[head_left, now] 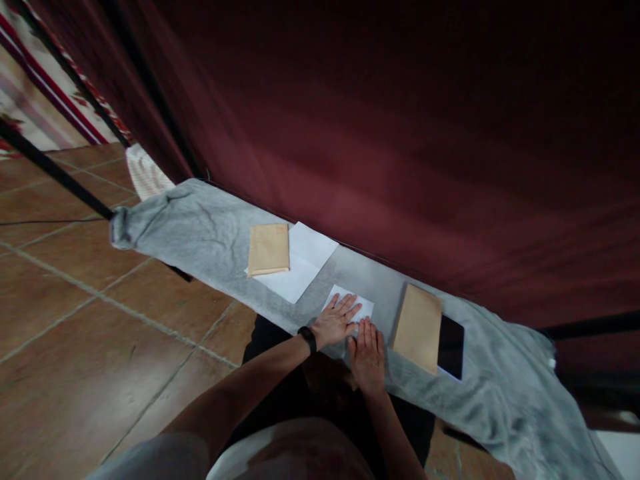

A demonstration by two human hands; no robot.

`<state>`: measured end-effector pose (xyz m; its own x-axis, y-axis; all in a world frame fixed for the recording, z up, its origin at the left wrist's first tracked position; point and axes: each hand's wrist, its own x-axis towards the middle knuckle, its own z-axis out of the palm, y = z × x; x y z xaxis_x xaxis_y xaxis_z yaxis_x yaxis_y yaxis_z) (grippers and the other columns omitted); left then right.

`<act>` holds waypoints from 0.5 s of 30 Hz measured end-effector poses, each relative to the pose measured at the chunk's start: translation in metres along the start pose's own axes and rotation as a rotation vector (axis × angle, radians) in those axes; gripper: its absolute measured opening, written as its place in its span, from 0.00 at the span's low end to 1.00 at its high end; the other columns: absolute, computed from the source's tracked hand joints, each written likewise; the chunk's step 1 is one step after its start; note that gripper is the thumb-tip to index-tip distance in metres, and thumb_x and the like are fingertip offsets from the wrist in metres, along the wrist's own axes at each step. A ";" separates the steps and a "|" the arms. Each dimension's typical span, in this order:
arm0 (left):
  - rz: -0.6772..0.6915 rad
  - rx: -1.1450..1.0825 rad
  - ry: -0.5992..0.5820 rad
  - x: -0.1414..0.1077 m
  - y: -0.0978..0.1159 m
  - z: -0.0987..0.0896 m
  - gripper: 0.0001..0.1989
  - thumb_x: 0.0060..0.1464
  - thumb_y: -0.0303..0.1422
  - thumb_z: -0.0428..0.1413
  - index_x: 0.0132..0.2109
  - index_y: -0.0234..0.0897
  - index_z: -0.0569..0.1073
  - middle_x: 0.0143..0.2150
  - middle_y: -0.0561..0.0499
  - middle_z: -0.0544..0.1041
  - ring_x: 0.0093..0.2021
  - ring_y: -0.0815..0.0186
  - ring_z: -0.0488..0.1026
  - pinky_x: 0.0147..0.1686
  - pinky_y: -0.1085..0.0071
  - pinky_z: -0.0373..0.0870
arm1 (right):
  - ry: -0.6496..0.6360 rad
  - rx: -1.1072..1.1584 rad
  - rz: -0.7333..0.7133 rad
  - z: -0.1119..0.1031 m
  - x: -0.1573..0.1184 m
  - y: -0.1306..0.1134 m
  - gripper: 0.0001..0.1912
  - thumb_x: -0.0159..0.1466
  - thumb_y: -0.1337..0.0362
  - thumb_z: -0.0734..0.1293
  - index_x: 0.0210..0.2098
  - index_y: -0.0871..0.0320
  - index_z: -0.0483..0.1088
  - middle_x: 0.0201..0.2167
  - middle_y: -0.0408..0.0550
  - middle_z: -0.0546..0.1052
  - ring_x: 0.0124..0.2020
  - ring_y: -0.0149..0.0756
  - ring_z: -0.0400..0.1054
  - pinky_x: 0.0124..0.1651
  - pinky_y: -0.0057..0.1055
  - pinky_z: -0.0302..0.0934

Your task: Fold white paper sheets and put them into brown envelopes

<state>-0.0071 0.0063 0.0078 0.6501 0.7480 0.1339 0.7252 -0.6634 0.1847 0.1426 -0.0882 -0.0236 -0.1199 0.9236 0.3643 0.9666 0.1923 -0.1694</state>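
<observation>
One small sheet (366, 307) lies on the bench (210, 230), between the left envelope (270, 249) and the right envelope (417, 328); under it we see a grey cloth (385, 290), with wrinkles at both ends. The left hand (336, 325) presses on the sheet, its fingers spread and released; the right hand (367, 360) rests at the near side, its fingers straight and rather close together, not clenched; whether its thumb touches paper, we cannot tell.

We judge that the sheet could slip or crease crookedly, if one palm pushes harder than the other; the cloth, probably soft, could move along and cause this; a careless elbow could also disturb the right envelope, which partly covers a tablet (451, 347).

The sheet's far edge faces the curtain (350, 147) and slopes parallel to the bench; its long axis seems to run the same way, though the hands hide the near part, so we are not certain.
</observation>
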 end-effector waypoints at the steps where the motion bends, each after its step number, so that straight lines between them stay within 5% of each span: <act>1: 0.002 -0.006 0.003 0.000 -0.001 0.000 0.28 0.67 0.44 0.44 0.70 0.40 0.57 0.73 0.44 0.54 0.73 0.55 0.48 0.70 0.50 0.41 | 0.005 0.004 -0.005 0.000 0.000 0.000 0.29 0.74 0.56 0.48 0.69 0.67 0.53 0.67 0.65 0.61 0.68 0.50 0.54 0.66 0.54 0.49; 15: 0.020 -0.048 -0.039 0.003 -0.008 -0.005 0.30 0.67 0.49 0.43 0.71 0.44 0.55 0.74 0.46 0.49 0.74 0.56 0.44 0.69 0.50 0.34 | -0.003 -0.007 -0.006 0.001 -0.001 0.002 0.29 0.74 0.57 0.49 0.70 0.65 0.49 0.68 0.64 0.60 0.68 0.50 0.55 0.67 0.53 0.48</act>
<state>-0.0120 0.0143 0.0114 0.6734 0.7324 0.1000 0.7007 -0.6756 0.2293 0.1439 -0.0883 -0.0254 -0.1262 0.9234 0.3624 0.9675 0.1953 -0.1607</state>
